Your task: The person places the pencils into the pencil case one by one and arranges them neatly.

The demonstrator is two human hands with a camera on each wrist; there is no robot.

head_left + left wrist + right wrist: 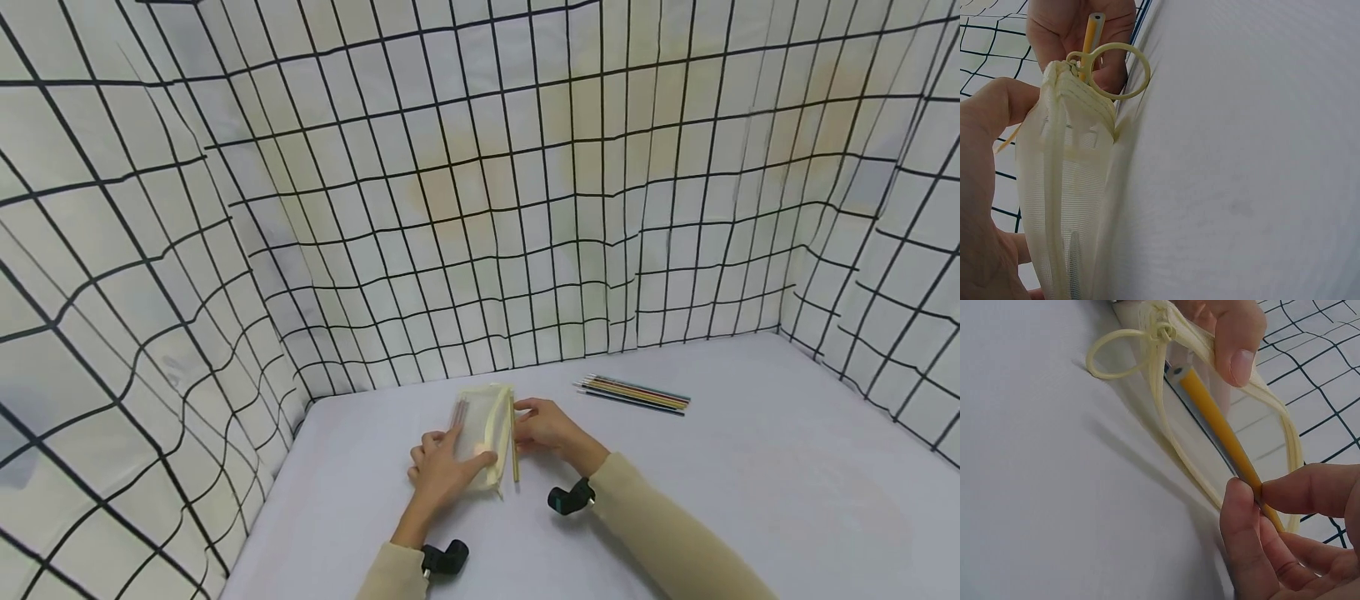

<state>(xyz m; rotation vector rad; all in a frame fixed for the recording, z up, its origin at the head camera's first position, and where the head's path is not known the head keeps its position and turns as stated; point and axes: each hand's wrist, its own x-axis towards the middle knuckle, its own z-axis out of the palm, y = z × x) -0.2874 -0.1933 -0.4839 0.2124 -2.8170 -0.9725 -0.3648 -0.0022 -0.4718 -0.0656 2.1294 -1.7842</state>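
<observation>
I see the right hand [543,425] pinching a yellow pencil [1221,428] between thumb and fingers at the pale pouch's [480,417] unzipped mouth. The left hand [442,471] grips the pouch, thumb spread from fingers. The right forearm slants inward; more pencils [633,396] lie beyond, on the table [765,467].

"What surrounds the table [787,483]?"

"A back wall [480,287], a left wall [90,275] and a right wall [903,329], all white with black grid lines [420,32]."

"Are the lines straight?"

"Some are. Others sag and ripple, especially low on the left wall."

"Any colour?"

"Faint orange blotches [446,196] and pale yellow-green tints on the back wall. The table is whitish, leaning lilac."

"And the light?"

"Soft, fairly even, with faint shadows on the table."
</observation>
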